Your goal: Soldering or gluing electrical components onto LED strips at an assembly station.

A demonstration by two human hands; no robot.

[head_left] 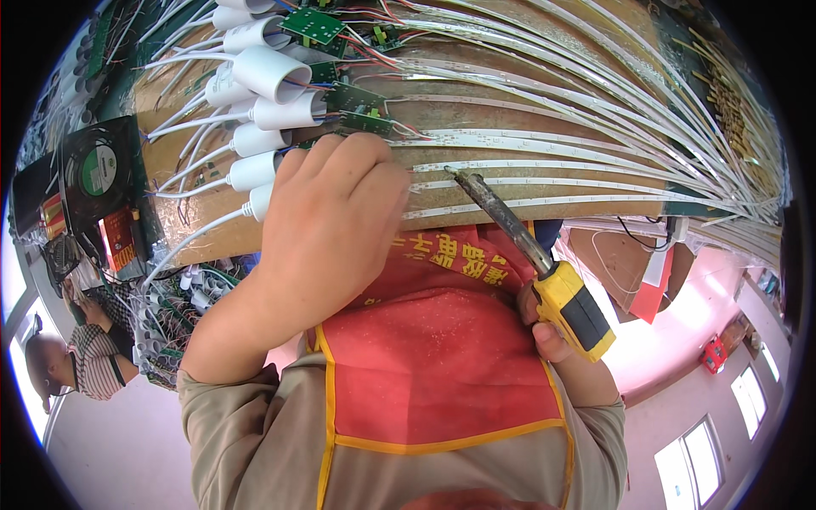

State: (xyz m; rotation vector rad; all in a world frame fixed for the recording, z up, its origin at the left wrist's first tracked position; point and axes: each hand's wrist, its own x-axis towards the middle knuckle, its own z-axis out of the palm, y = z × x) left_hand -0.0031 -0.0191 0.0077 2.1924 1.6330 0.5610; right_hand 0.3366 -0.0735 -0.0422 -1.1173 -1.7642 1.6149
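Observation:
My left hand is over the front edge of the board, its fingers curled down at the wired end of a white LED strip. What lies between those fingertips is hidden behind the hand. In my right hand is a soldering iron with a yellow and black handle. Its dark metal barrel points up and left, and the tip is at an LED strip just right of my left hand. White plastic cups with cables stand in a row beside the left hand. Green circuit boards with thin wires join cups and strips.
Many LED strips fan across the brown board and bunch at the right. A black fan stands at the left, above a heap of wired parts. Another person sits at far left.

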